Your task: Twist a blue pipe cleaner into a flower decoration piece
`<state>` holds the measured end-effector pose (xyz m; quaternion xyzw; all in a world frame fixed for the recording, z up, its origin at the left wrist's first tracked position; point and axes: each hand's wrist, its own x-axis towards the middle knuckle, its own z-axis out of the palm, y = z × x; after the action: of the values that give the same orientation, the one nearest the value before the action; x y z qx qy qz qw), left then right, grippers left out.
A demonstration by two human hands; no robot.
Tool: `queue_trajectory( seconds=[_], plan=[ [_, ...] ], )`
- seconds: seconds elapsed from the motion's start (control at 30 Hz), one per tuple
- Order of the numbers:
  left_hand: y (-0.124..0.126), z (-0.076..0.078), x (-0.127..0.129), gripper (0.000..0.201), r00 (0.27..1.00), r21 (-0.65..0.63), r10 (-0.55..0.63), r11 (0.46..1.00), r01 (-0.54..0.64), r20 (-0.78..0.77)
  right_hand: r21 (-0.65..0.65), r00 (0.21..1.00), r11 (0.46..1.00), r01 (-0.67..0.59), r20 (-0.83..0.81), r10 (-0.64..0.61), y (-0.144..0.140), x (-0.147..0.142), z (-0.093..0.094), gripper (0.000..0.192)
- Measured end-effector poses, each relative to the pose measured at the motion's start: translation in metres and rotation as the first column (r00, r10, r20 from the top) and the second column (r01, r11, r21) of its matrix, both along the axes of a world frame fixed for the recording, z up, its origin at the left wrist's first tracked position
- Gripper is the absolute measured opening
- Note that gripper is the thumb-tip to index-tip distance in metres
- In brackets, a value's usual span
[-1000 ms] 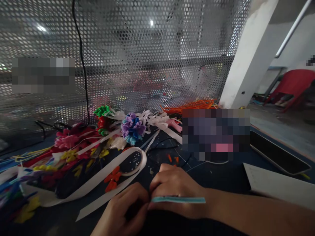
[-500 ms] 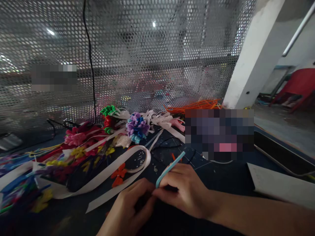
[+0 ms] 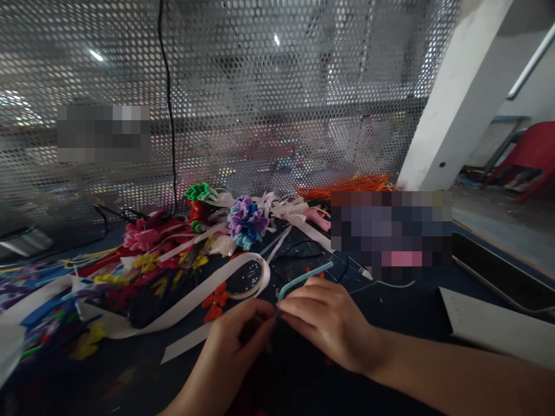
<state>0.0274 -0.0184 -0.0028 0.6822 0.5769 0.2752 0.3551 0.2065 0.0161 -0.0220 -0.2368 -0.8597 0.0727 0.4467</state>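
The left hand and right hand meet fingertip to fingertip low on the dark worktable. Both pinch one end of a thin, curved light-blue strip, which arcs up and rightward from the pinch. A white ribbon loop lies just beyond.

Between my fingers sits a thin, fuzzy, matt teal pipe-cleaner stem. Beside it curls a smooth, satiny white ribbon. Behind stands a perforated, dull-shining grey metal screen; the dark tabletop looks matt.
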Motion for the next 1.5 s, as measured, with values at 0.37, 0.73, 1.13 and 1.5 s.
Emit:
queue_trajectory(
  seconds=[0.37, 0.73, 1.13, 1.5],
  plan=[
    [-0.006, 0.01, -0.005, 0.022, 0.976, -0.048, -0.026, 0.998, 0.037, 0.215, -0.005, 0.997, 0.999, -0.051, -0.058, 0.051, -0.006, 0.002, 0.0, 0.014],
    [-0.005, 0.009, -0.002, 0.023, 0.98, -0.048, 0.06, 0.998, -0.052, 0.19, -0.007, 0.996, 1.0, -0.031, -0.08, 0.03, -0.008, -0.003, 0.003, 0.016],
    [-0.004, 0.011, 0.0, 0.016, 0.992, -0.008, 0.046, 0.999, -0.046, 0.115, -0.077, 0.999, 0.996, -0.041, -0.027, 0.039, -0.008, -0.001, -0.001, 0.014],
    [-0.006, 0.004, -0.002, 0.019, 0.993, -0.001, -0.02, 1.0, 0.021, 0.117, -0.008, 0.99, 0.99, -0.139, -0.04, 0.139, -0.008, 0.001, 0.005, 0.017]
  ],
)
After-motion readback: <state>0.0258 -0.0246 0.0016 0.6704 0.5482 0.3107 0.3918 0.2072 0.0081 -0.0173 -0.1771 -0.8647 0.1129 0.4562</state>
